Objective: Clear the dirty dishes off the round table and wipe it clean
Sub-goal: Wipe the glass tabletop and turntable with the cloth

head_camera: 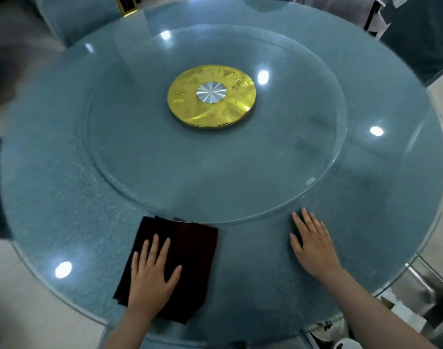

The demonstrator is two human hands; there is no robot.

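Left hand [150,280] presses flat on the dark cloth [170,268], near edge of the counter [64,197]; unwiped glass stretches far and right. Right hand [313,248] rests flat, holding nothing.

Two bare forearms enter from the lower edge, with no sleeve, cuff or glove on the stretch that shows. The left hand [150,278] and the right hand [313,245] carry no ring, watch, bracelet or band at finger or wrist. The fingernails are short and plain, without polish. Upper arms and clothing lie out of view
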